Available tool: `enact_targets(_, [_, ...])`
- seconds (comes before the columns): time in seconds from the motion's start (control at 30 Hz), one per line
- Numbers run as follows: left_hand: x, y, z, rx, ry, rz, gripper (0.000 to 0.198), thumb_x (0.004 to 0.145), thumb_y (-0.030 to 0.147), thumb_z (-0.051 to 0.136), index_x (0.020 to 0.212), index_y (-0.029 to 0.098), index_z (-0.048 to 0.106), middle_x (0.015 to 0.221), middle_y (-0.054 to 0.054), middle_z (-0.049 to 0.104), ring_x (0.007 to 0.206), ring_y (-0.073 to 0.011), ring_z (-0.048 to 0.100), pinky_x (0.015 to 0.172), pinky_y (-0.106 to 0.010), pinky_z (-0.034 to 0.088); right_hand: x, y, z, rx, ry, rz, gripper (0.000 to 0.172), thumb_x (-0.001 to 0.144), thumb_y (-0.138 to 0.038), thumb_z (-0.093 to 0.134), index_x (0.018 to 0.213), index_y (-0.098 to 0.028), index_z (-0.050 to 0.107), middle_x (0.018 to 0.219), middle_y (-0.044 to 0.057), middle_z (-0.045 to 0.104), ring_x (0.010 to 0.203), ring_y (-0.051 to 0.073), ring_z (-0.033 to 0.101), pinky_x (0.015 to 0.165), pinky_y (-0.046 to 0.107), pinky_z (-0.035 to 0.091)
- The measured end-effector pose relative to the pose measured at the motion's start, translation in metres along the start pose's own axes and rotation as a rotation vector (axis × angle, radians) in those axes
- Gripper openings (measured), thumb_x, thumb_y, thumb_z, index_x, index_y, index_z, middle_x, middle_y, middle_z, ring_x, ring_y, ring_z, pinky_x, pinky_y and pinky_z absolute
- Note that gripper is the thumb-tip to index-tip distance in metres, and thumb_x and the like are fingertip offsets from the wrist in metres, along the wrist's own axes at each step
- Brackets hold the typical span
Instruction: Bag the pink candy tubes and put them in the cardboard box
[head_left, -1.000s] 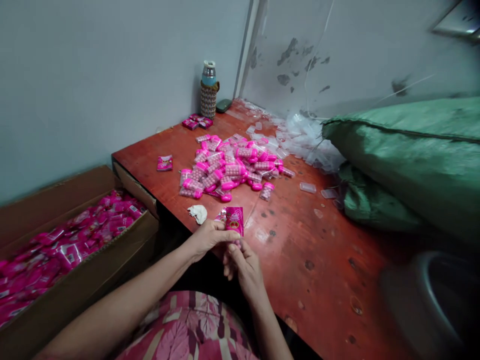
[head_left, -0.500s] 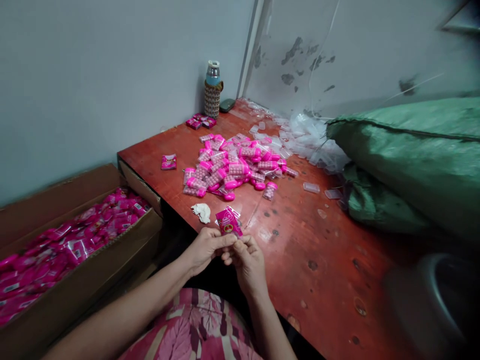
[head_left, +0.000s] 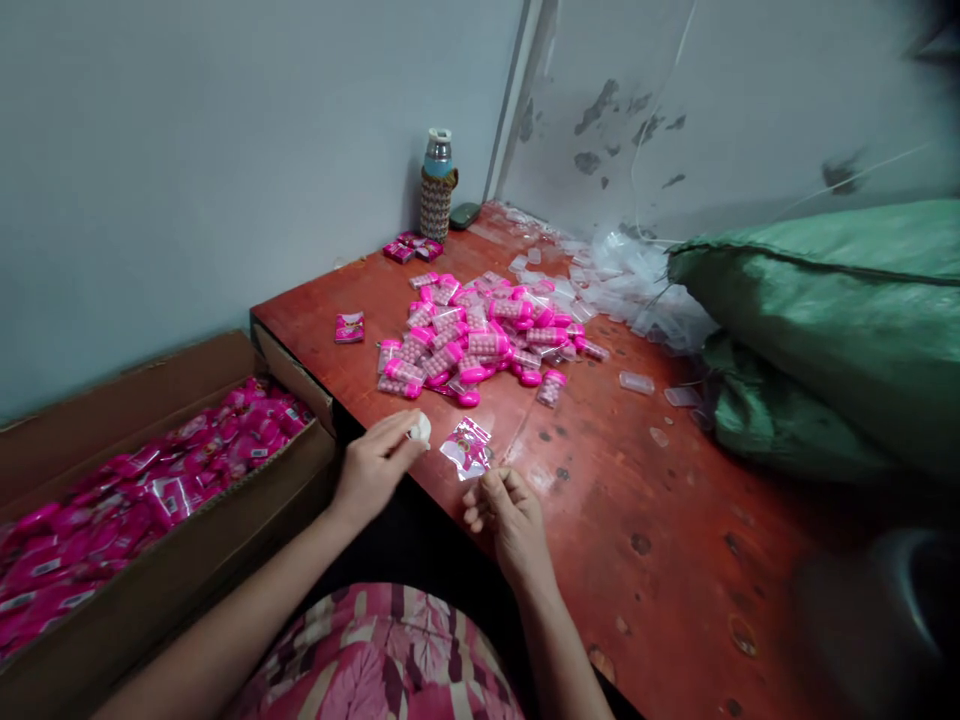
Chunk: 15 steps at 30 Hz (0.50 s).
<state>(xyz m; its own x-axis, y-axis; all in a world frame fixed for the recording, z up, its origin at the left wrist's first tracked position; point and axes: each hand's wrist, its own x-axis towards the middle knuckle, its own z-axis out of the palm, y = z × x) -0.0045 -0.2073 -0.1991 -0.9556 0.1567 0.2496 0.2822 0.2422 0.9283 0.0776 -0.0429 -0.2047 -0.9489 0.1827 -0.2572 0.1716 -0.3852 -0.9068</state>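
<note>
A crumpled white wad (head_left: 421, 430), like tissue or cloth, is at the table's near edge. My left hand (head_left: 375, 468) has its fingers closed on the wad's left side, covering part of it. To the right, a shiny pink and silver sachet (head_left: 466, 446) is at the tips of my right hand (head_left: 512, 512). Thumb and forefinger are pinched together at the sachet's lower right corner, the other fingers curled below. Beyond both hands lies a heap of small clear bottles with pink caps (head_left: 480, 335), filled with pale pink balls.
A cardboard box (head_left: 202, 515) of pink packs stands at the left, below the red tabletop (head_left: 622, 480). One pink sachet (head_left: 349, 328) lies near the left edge. At the back is a flask (head_left: 436, 190); clear plastic pieces (head_left: 637, 290) and a green sack (head_left: 825, 330) are on the right.
My hands have parted. The left hand has let go of the pink sachet and moved up and left to the white wad. The right hand stays near the table edge, pinched.
</note>
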Motion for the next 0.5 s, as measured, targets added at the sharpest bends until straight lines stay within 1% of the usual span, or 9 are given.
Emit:
enact_targets(0.03, [0.002, -0.003, 0.012, 0.181, -0.08, 0.12, 0.036, 0.074, 0.035, 0.058, 0.106, 0.02, 0.061, 0.114, -0.007, 0.059, 0.113, -0.0275, 0.045, 0.101, -0.047, 0.026, -0.001, 0.001, -0.001, -0.02, 0.0, 0.001, 0.023, 0.08, -0.038, 0.052, 0.071, -0.017, 0.049, 0.06, -0.001, 0.06, 0.045, 0.007, 0.052, 0.041, 0.015, 0.039])
enact_targets(0.07, [0.003, -0.006, 0.024, 0.333, -0.126, 0.214, 0.036, 0.074, 0.033, 0.059, 0.108, 0.021, 0.06, 0.117, -0.007, 0.057, 0.118, -0.0287, 0.04, 0.102, -0.05, 0.02, -0.002, 0.002, -0.002, -0.039, 0.001, 0.004, 0.023, 0.08, -0.038, 0.052, 0.071, -0.017, 0.049, 0.061, -0.001, 0.06, 0.045, 0.007, 0.052, 0.041, 0.016, 0.039])
enact_targets(0.1, [0.005, -0.009, 0.035, 0.453, -0.151, 0.28, 0.035, 0.074, 0.032, 0.058, 0.108, 0.022, 0.06, 0.119, -0.007, 0.055, 0.121, -0.0296, 0.035, 0.102, -0.053, 0.017, -0.003, 0.002, -0.002, -0.057, 0.004, 0.01, 0.023, 0.081, -0.038, 0.052, 0.072, -0.017, 0.049, 0.061, -0.001, 0.06, 0.046, 0.007, 0.052, 0.042, 0.016, 0.039])
enact_targets(0.17, [0.005, -0.015, 0.049, 0.599, -0.166, 0.356, 0.029, 0.076, 0.03, 0.056, 0.104, 0.024, 0.061, 0.12, -0.005, 0.054, 0.123, -0.0301, 0.031, 0.101, -0.057, 0.014, -0.005, 0.002, -0.004, -0.094, 0.017, 0.021, 0.023, 0.081, -0.038, 0.051, 0.072, -0.017, 0.049, 0.061, 0.0, 0.06, 0.046, 0.007, 0.052, 0.043, 0.016, 0.04])
enact_targets(0.2, [0.005, -0.018, 0.052, 0.625, -0.159, 0.371, 0.026, 0.077, 0.029, 0.055, 0.101, 0.025, 0.063, 0.12, -0.004, 0.055, 0.124, -0.0299, 0.03, 0.101, -0.057, 0.014, -0.005, 0.002, -0.005, -0.112, 0.023, 0.022, 0.023, 0.08, -0.038, 0.052, 0.072, -0.017, 0.049, 0.061, 0.0, 0.06, 0.046, 0.007, 0.052, 0.043, 0.017, 0.04])
enact_targets(0.27, [0.005, -0.022, 0.055, 0.591, -0.138, 0.369, 0.019, 0.077, 0.026, 0.055, 0.093, 0.027, 0.065, 0.118, -0.002, 0.056, 0.125, -0.0286, 0.029, 0.101, -0.058, 0.011, -0.004, 0.0, -0.008, -0.145, 0.032, 0.011, 0.024, 0.08, -0.039, 0.052, 0.071, -0.017, 0.05, 0.061, 0.0, 0.059, 0.047, 0.008, 0.051, 0.044, 0.017, 0.04])
enact_targets(0.33, [0.004, -0.023, 0.054, 0.478, -0.119, 0.33, 0.017, 0.076, 0.022, 0.056, 0.088, 0.028, 0.066, 0.117, -0.001, 0.057, 0.125, -0.0271, 0.029, 0.102, -0.057, 0.008, -0.001, -0.003, -0.01, -0.178, 0.063, -0.022, 0.023, 0.08, -0.038, 0.052, 0.071, -0.016, 0.051, 0.062, 0.0, 0.059, 0.049, 0.008, 0.052, 0.045, 0.017, 0.04])
enact_targets(0.43, [0.002, -0.014, 0.053, 0.237, -0.092, 0.203, 0.02, 0.072, 0.02, 0.06, 0.087, 0.031, 0.067, 0.115, -0.001, 0.058, 0.125, -0.0266, 0.029, 0.103, -0.054, 0.002, 0.008, -0.006, -0.011, -0.187, 0.187, -0.121, 0.018, 0.076, -0.034, 0.058, 0.081, -0.018, 0.053, 0.072, 0.001, 0.06, 0.06, 0.01, 0.056, 0.051, 0.019, 0.045])
enact_targets(0.5, [0.0, -0.002, 0.054, 0.07, -0.075, 0.101, 0.023, 0.068, 0.019, 0.064, 0.087, 0.032, 0.067, 0.113, -0.001, 0.059, 0.126, -0.0267, 0.028, 0.103, -0.052, 0.0, 0.016, -0.009, -0.009, -0.147, 0.24, -0.166, 0.025, 0.073, -0.032, 0.062, 0.092, -0.02, 0.051, 0.082, 0.001, 0.06, 0.066, 0.012, 0.057, 0.051, 0.02, 0.046])
